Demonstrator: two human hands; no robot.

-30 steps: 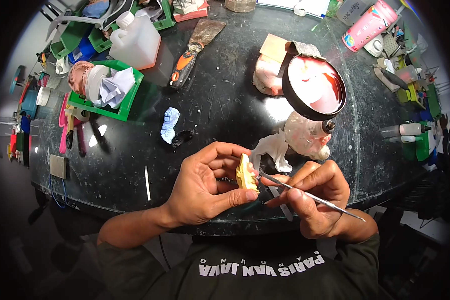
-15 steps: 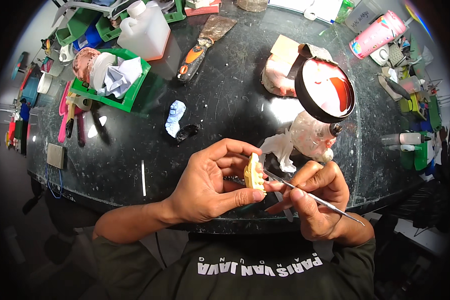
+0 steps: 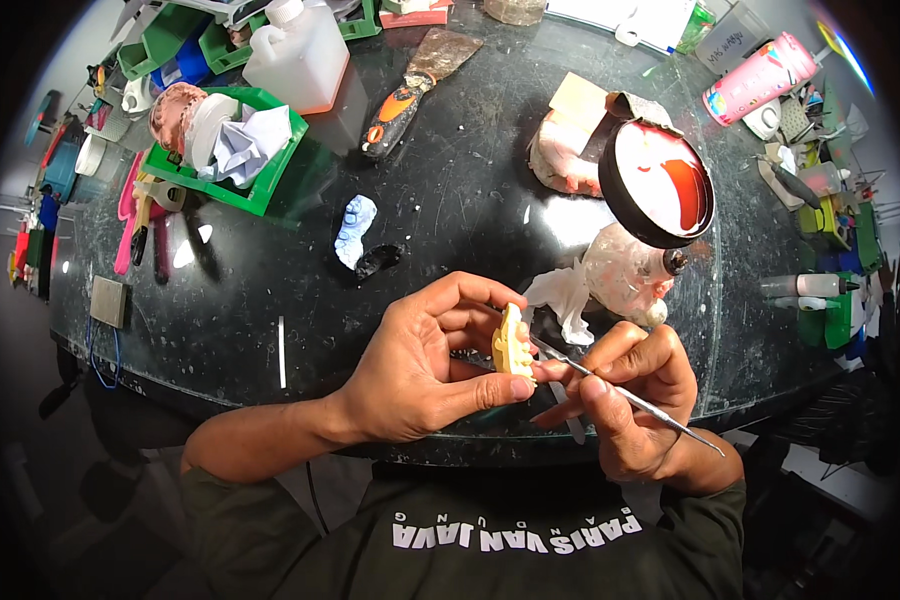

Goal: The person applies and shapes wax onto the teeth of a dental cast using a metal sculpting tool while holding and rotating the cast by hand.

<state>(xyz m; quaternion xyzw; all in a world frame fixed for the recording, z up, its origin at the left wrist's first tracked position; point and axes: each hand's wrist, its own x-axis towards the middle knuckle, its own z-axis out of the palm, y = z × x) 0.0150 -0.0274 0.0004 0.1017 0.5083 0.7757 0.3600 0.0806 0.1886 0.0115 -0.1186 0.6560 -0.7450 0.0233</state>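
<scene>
Between the thumb and fingers of my left hand (image 3: pixel 425 365) is a yellow dental model (image 3: pixel 511 343), its row of teeth turned toward my right side. My right hand (image 3: pixel 638 395) pinches a thin metal dental carver (image 3: pixel 655 410) like a pen. The carver's inner tip reaches close to the model's toothed side; whether it touches I cannot tell. Its hooked other end points down and to the right. Beyond my hands, a light blue impression piece (image 3: pixel 352 232) lies on the dark tabletop (image 3: pixel 450 210) beside a small black piece (image 3: pixel 378 260).
A round dish with red wax (image 3: pixel 682 195), a clear glass burner (image 3: pixel 615 265) and a crumpled tissue (image 3: pixel 565 300) stand just beyond my right hand. Farther off lie an orange-handled scraper (image 3: pixel 400 105), a plastic jug (image 3: pixel 295 60) and a green bin (image 3: pixel 260 190). A pink tumbler (image 3: pixel 760 78) is at far right.
The model has turned slightly in my left hand and shifted a little to the right. Both grips stay the same; the whole view has shifted slightly.
</scene>
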